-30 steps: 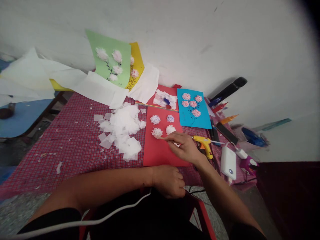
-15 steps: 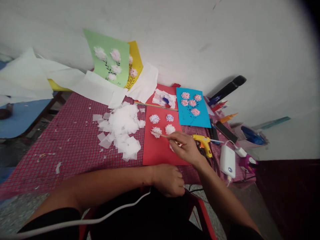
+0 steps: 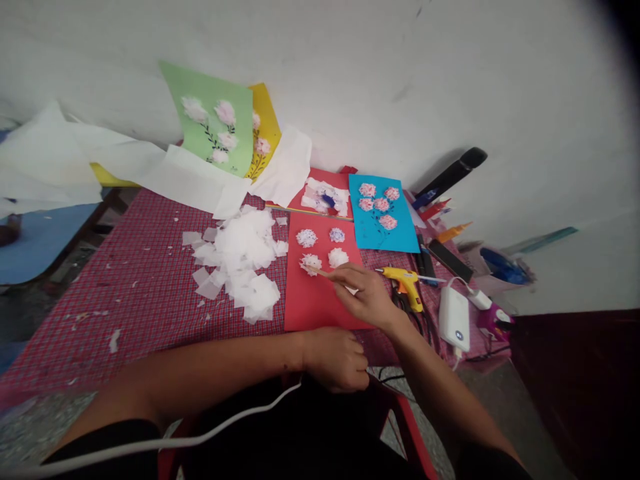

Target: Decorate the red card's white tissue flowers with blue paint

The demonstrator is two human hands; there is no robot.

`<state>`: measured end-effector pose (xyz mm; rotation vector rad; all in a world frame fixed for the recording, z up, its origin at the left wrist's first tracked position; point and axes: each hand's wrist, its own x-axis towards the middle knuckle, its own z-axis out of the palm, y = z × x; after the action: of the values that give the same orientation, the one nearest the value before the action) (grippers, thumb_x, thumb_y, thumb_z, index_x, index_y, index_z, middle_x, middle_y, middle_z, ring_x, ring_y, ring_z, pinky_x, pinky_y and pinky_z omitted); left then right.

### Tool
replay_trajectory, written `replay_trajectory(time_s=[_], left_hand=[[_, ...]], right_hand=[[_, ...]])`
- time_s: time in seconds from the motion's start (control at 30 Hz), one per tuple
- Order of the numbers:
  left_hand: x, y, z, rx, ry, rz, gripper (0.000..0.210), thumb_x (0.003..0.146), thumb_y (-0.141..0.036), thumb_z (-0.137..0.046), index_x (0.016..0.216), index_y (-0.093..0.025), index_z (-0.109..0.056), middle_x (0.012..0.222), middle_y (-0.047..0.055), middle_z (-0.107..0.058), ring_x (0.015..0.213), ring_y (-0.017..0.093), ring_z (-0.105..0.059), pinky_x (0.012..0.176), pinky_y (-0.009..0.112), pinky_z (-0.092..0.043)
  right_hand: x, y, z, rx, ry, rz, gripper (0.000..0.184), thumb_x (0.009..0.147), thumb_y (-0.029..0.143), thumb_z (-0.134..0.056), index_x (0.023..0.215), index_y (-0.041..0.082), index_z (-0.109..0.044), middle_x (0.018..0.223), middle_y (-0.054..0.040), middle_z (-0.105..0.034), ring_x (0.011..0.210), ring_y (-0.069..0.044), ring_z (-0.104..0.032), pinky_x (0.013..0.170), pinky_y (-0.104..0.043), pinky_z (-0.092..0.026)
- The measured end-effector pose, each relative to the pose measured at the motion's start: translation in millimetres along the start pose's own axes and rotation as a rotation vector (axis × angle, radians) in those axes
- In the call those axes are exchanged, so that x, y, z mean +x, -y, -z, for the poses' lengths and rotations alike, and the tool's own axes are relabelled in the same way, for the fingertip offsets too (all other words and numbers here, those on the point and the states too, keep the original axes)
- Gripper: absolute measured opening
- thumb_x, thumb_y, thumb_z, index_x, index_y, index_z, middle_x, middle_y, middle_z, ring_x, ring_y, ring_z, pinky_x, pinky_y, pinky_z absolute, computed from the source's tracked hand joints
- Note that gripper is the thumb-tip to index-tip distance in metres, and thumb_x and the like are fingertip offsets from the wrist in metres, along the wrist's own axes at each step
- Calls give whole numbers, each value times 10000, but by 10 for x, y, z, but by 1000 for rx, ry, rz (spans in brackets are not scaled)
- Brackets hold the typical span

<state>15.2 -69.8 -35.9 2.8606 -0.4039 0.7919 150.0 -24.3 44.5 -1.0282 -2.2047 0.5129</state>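
Observation:
My right hand pinches a thin wooden stick above a red card. The stick's tip meets a white tissue-paper flower on the card's left side. Another white flower sits beside it, and a blue-speckled flower and a bluish flower are in the row behind. Something white shows partly under my right hand. Curled into a fist, my left hand rests at the table's front edge; whether it holds anything is hidden.
Left of the card lies a heap of white tissue squares. A yellow glue gun, a white power bank and a black phone are on the right. Behind stand a blue flower card and a green flower card.
The view has shifted slightly. My right hand keeps the stick at the same white flower, with only a small movement. My left fist stays where it was.

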Motion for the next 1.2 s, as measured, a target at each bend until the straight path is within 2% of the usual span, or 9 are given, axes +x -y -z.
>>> replay_trajectory(time_s=[0.13, 0.33, 0.5, 0.67, 0.87, 1.2], left_hand=[[-1, 4, 5, -3, -2, 1, 193, 928, -317, -645, 772, -205, -661, 735, 33, -695, 666, 185, -641, 586, 360, -420], [-3, 3, 16, -12, -15, 4, 197, 932, -300, -629, 765, -202, -664, 717, 27, -678, 640, 176, -619, 572, 363, -417], [-4, 0, 23, -17, -15, 8, 217, 952, -310, -613, 774, -201, -671, 724, 31, -676, 666, 180, -629, 589, 367, -426], [1, -4, 29, -13, 32, 21, 231, 970, -319, -608, 778, -206, -668, 729, 34, -676, 647, 168, -607, 595, 362, -416], [-13, -3, 15, -11, -17, 15, 235, 963, -311, -611, 758, -204, -655, 710, 26, -672, 639, 171, -606, 595, 360, -416], [-14, -4, 16, 5, -10, 8, 213, 955, -315, -629, 772, -206, -643, 730, 33, -675, 655, 167, -609, 608, 351, -407]], right_hand=[[-33, 19, 24, 2, 14, 6, 287, 951, 101, -550, 1150, 225, -715, 1002, -71, -736, 891, -196, -692, 784, -346, -556], [-135, 25, 136, -4, -57, -9, 249, 953, 116, -579, 1115, 234, -727, 955, -52, -730, 850, -184, -695, 747, -323, -555], [-182, -31, 105, 17, -64, -2, 259, 956, 122, -580, 1130, 247, -725, 973, -53, -741, 878, -189, -705, 766, -333, -569], [-241, -70, 110, 34, -75, -12, 253, 960, 131, -593, 1131, 256, -729, 965, -45, -749, 875, -185, -706, 769, -335, -573], [-283, -103, 70, 90, -27, -30, 256, 976, 162, -575, 1153, 266, -729, 997, -53, -750, 902, -194, -716, 779, -352, -582], [-326, -115, 124, 85, -81, -100, 197, 974, 211, -606, 1094, 263, -754, 966, -39, -763, 896, -191, -719, 784, -342, -572]])
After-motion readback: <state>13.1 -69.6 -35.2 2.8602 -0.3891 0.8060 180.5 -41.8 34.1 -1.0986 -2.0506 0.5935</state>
